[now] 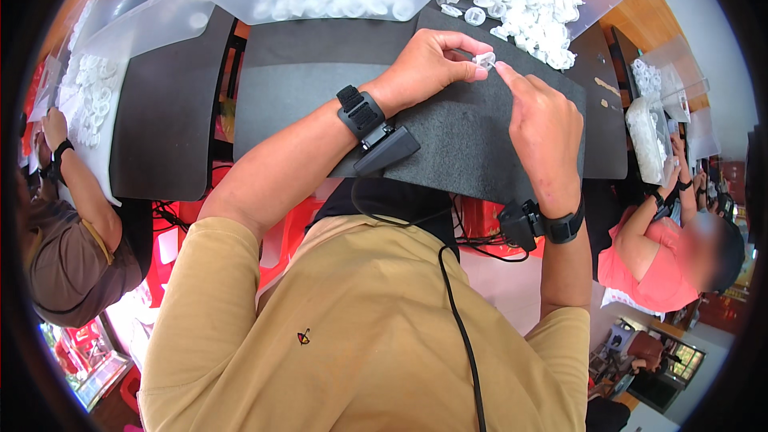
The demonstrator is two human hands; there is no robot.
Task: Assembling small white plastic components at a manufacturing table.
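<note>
And it's fine two-handed work, it seems: the left hand (428, 68) pinches a small clear piece (485, 59) above the dark worktop (312, 84), the right hand (546, 120) pointing in, its grip unclear, the next move calling for steadiness.

Small translucent plastic piece (485, 59), pinched between left fingers (466, 72), over dark mat (456, 140).

Yours: left hand (428, 72), one; right hand (550, 124), one; black wristbands (362, 114) (566, 228), two; tan shirt (384, 328), one; small clear piece (485, 58), one. Before you: heap of white pieces (532, 0), one, pieces uncountable. Co-workers (80, 264) (656, 260), at least two.
</note>
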